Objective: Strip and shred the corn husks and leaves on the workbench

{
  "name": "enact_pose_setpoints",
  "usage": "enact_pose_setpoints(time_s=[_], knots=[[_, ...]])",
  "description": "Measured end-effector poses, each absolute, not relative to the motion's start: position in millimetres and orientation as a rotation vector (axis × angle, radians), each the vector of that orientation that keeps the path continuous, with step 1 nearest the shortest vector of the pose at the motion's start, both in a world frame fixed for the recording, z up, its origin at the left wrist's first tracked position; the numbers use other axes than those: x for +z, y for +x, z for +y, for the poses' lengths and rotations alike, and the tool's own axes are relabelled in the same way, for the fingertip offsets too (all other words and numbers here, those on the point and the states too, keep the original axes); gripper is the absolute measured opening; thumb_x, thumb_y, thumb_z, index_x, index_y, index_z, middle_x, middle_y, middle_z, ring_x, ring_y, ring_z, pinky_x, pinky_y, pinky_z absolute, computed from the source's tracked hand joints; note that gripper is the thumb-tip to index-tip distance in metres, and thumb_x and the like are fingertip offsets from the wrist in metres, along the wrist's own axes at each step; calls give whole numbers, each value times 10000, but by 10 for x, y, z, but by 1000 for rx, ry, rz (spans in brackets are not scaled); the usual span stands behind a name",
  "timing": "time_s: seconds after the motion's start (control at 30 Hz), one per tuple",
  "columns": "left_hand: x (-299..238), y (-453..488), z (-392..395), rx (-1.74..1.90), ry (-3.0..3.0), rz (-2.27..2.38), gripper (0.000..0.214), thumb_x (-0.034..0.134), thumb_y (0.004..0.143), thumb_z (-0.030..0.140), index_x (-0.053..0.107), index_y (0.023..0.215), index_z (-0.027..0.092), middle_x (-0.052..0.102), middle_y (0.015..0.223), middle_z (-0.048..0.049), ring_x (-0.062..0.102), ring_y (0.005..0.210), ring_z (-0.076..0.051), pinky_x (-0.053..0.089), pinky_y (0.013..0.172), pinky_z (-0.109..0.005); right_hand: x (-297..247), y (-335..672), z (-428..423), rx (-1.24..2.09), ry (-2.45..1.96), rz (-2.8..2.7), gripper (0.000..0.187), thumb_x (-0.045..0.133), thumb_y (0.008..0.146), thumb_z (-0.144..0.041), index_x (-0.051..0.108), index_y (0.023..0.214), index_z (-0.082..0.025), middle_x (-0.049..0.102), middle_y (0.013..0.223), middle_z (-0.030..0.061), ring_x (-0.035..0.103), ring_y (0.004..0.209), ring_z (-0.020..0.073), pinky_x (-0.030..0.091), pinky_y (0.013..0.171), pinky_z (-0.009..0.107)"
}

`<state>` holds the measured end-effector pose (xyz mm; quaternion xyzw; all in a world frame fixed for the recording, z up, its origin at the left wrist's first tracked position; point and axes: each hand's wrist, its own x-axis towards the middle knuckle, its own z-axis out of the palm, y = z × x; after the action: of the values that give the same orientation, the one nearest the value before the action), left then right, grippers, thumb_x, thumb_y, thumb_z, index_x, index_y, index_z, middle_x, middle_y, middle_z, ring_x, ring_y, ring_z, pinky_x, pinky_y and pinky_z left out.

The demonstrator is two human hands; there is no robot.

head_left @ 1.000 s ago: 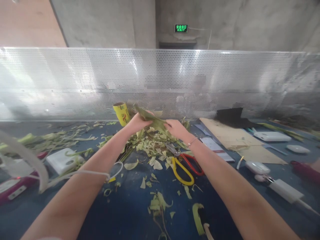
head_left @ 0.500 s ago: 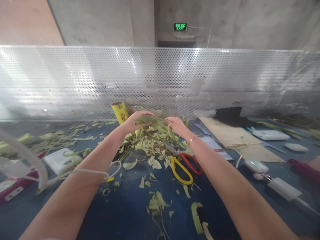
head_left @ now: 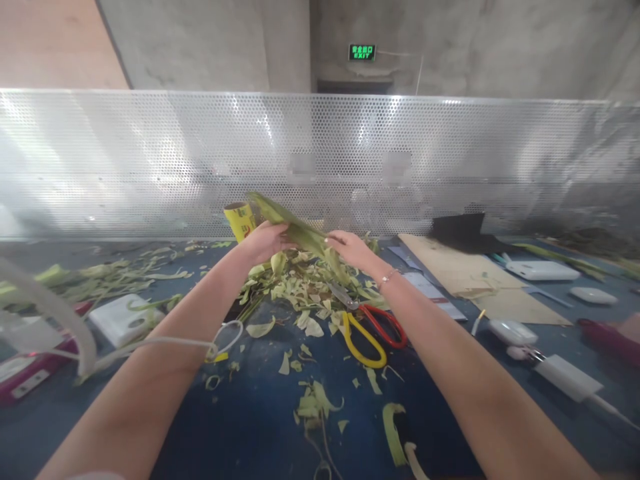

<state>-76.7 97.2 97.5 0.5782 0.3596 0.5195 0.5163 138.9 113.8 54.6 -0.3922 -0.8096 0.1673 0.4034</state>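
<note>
While above leafy scraps [head_left: 300, 288], left hand [head_left: 264, 241] and right hand [head_left: 352, 251], grip together on one long green leaf [head_left: 303, 233].

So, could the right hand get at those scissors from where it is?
Probably yes: the scissors lie near the right hand, their handles uncovered, the blades among leaf scraps. But that hand pinches a long green leaf, so it would likely have to let go first.

a perforated panel [head_left: 200, 147] (streaked with light) stands behind the blue table [head_left: 240, 427]. a green exit sign [head_left: 362, 52] glows on the gray wall [head_left: 480, 50] beyond.
</note>
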Motion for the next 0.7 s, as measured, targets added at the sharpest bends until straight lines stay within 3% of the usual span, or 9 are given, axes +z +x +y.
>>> enact_pose_setpoints(time_s=[0.17, 0.33, 0.43, 0.57, 0.7], knots=[[967, -780, 985, 1173, 1403, 866, 250, 433, 841, 245, 573, 1008, 122, 654, 1015, -149, 612, 971, -262, 505, 842, -451, 549, 1433, 1092, 711, -956, -2196, 441, 412, 848, -495, 551, 1146, -202, 604, 1085, 92, 579, 847, 171, 459, 708, 285], [986, -811, 972, 1141, 1516, 834, 220, 458, 819, 289, 591, 938, 161, 647, 1073, -117, 599, 1012, -269, 486, 861, -463, 523, 1451, 1067, 766, -950, -2341, 505, 590, 763, -433, 515, 1216, -222, 572, 1186, 97, 557, 1020, 210, 452, 843, 335], [987, -832, 990, 1153, 1513, 824, 228, 414, 828, 277, 578, 947, 171, 652, 1066, -107, 602, 1010, -260, 479, 870, -467, 476, 1458, 1081, 695, -997, -2441, 463, 640, 724, -362, 559, 1155, -215, 600, 1132, 93, 573, 962, 211, 452, 802, 326], [977, -851, 1017, 1133, 1507, 800, 234, 407, 821, 268, 561, 963, 163, 641, 1088, -114, 601, 1010, -262, 481, 871, -463, 434, 1458, 1113, 557, -1019, -2609, 188, 604, 739, -311, 637, 878, -189, 650, 870, 52, 566, 728, 166, 411, 634, 272], [970, -854, 1042, 1151, 1440, 856, 215, 404, 816, 265, 555, 926, 160, 644, 1074, -118, 598, 1011, -249, 484, 881, -431, 406, 1474, 1157, 419, -1008, -2652, 160, 563, 759, -332, 621, 795, -187, 625, 774, 29, 517, 647, 147, 354, 581, 261]])
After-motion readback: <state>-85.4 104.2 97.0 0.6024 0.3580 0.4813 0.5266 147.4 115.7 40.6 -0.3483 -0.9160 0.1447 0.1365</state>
